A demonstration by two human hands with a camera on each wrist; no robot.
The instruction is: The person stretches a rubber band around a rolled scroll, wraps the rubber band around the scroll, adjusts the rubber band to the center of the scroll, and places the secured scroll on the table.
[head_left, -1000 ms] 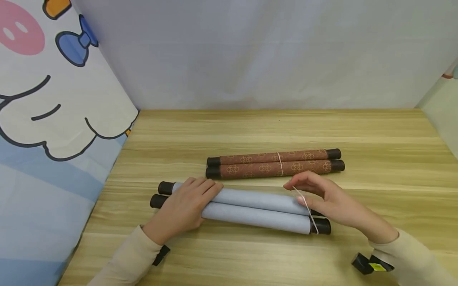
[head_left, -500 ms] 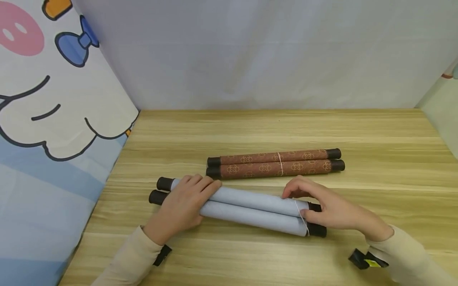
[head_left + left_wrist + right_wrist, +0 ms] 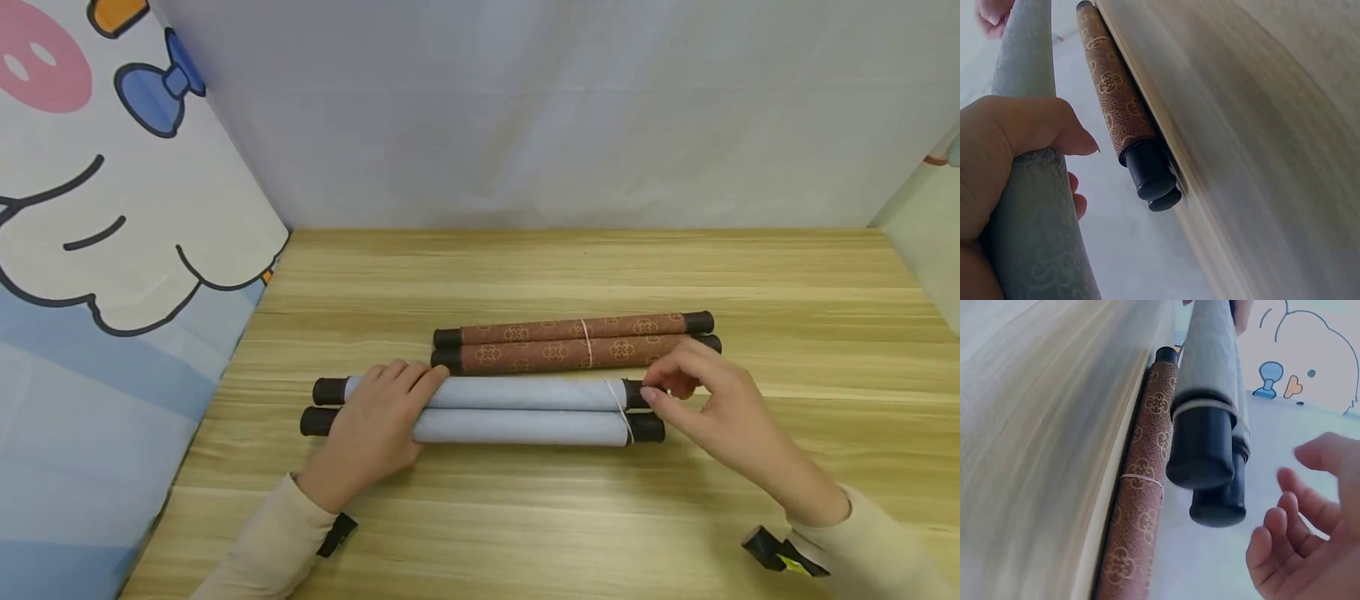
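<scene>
A pale blue hanging scroll [image 3: 517, 427], rolled from both ends into two parallel rolls with black knobs, is held up over the table. My left hand [image 3: 375, 417] grips it near its left end; in the left wrist view the thumb [image 3: 1060, 125] lies across a roll. A thin white elastic band [image 3: 617, 404] loops round both rolls at the right end, slanting near the black knobs. Beside those knobs is my right hand [image 3: 720, 404], its fingers loosely bent. The right wrist view shows that hand [image 3: 1310, 531] apart from the scroll and holding nothing.
Behind the blue scroll, a brown patterned scroll [image 3: 555, 352] lies on the wooden table [image 3: 525, 525], its two rolls bound mid-length by a white band [image 3: 588, 343]. A pale curtain [image 3: 555, 125] hangs at the back, and a cartoon-printed cloth [image 3: 135, 275] covers the left side.
The right hand has let go of the band and drawn back to the right. The band now sits round the blue scroll's right end. The scroll has turned level and shifted slightly left.
</scene>
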